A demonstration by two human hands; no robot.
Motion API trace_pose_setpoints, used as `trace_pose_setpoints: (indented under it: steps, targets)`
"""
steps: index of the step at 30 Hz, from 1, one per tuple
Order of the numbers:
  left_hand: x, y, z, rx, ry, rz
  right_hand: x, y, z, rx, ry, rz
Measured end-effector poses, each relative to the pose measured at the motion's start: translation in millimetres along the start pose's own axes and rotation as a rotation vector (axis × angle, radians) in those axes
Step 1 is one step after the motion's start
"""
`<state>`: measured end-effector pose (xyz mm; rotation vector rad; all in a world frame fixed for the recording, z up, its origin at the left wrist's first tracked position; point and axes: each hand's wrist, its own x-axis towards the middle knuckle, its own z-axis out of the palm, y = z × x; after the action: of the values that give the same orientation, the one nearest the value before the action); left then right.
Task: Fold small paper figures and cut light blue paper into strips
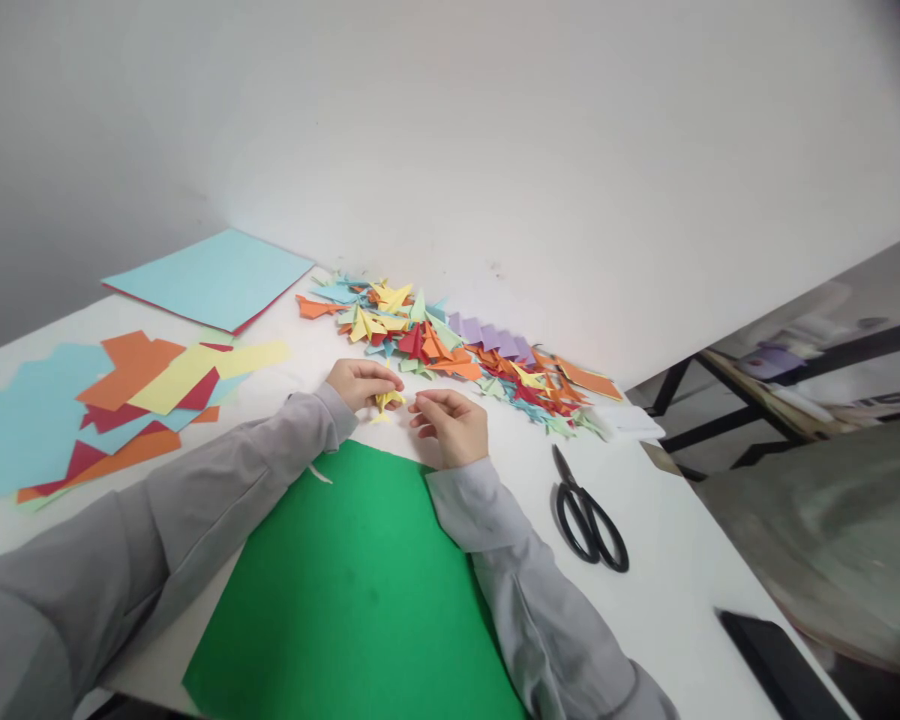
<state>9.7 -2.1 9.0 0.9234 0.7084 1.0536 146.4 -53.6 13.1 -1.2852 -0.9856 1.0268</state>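
Note:
A small yellow folded paper piece [390,400] is pinched in my left hand [361,384], its points sticking out between and below the fingers. Just to its right, my right hand [456,424] has thumb and fingertips pressed together; whatever may be in that pinch is too small to make out. Both hands are above the white table at the far edge of a green sheet [360,580]. Behind them lies a long heap of folded paper pieces [439,345] in yellow, orange, red, blue, green and purple.
Loose coloured paper pieces [150,380] are spread at the left, with a light blue stack of sheets [210,280] behind them. Black-handled scissors [589,520] lie to the right. A dark flat object [780,665] rests near the table's right edge. The wall [450,150] borders the back.

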Motion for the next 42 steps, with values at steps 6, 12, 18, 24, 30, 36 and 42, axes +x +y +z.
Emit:
trace_pose_setpoints:
  steps: [6, 12, 18, 24, 30, 36, 42]
  targets:
    - [0, 1, -0.2, -0.018, 0.003, -0.026, 1, 4, -1, 0.008, -0.152, 0.011]
    - [-2, 3, 2.3, -0.020, -0.022, -0.062, 3, 8, -5, 0.119, -0.297, 0.005]
    - [0, 4, 0.9, 0.036, -0.081, -0.139, 5, 14, -8, 0.184, -0.512, 0.013]
    - [1, 6, 1.4, 0.064, -0.086, -0.176, 6, 19, -8, 0.170, -0.531, 0.012]
    - [2, 4, 0.0, 0.071, -0.104, -0.173, 8, 23, -8, 0.215, -0.519, 0.020]
    - [2, 4, -1.0, 0.070, -0.115, -0.160, 6, 19, -7, 0.160, -0.505, 0.013]
    - [1, 3, -1.4, 0.098, -0.162, -0.133, 5, 17, -4, 0.122, -0.355, -0.034]
